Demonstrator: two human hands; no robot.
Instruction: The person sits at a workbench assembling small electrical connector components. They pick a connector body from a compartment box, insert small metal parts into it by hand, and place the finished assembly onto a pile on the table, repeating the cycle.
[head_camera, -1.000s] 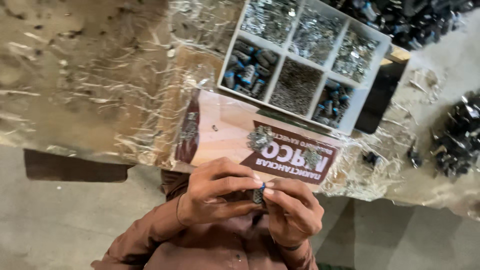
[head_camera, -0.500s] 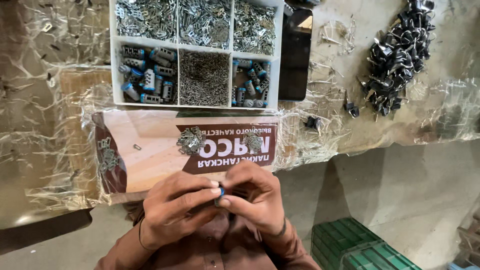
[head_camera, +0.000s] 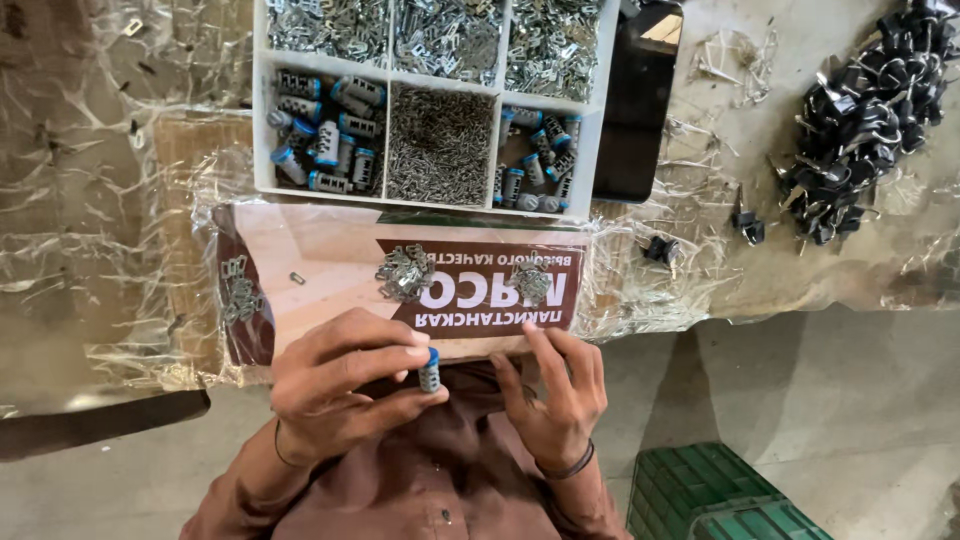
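Observation:
My left hand pinches a small grey metal cylinder with a blue cap between thumb and fingers, held upright near my chest. Right beside it is my right hand, fingers spread and empty, its fingertips near the front edge of a printed cardboard sheet. On that sheet lie a few small heaps of little metal parts. Behind it sits a white compartment tray with blue-capped cylinders, small pins and shiny metal pieces.
A pile of black parts with wire clips lies at the right on the plastic-covered table. A black flat object leans beside the tray. A green crate stands on the floor at lower right.
Both hands were joined around the small cylinder; now my right hand has let go and opened, and my left alone holds it. The view shifted slightly.

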